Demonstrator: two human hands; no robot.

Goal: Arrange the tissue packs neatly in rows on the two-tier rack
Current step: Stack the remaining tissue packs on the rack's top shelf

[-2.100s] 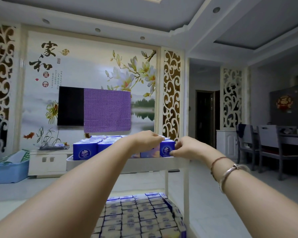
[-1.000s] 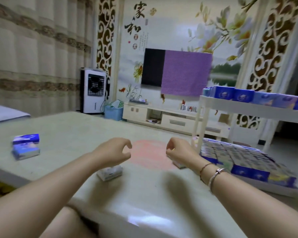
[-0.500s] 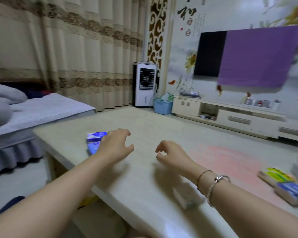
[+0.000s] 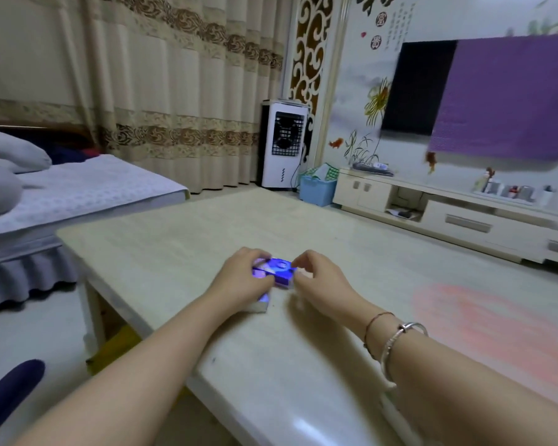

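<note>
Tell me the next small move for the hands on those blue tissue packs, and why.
Probably close both hands and lift. The left hand covers the blue tissue packs on the table and the right hand reaches their right end, fingers curled; the packs still lie on the tabletop, and the rack is out of view.

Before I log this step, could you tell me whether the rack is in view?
No, only the table shows, with both hands at the tissue packs.

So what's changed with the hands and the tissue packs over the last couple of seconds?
Both hands left the rack and reached across the table. The left hand and right hand now close on the blue tissue packs, which have stayed put.
</note>
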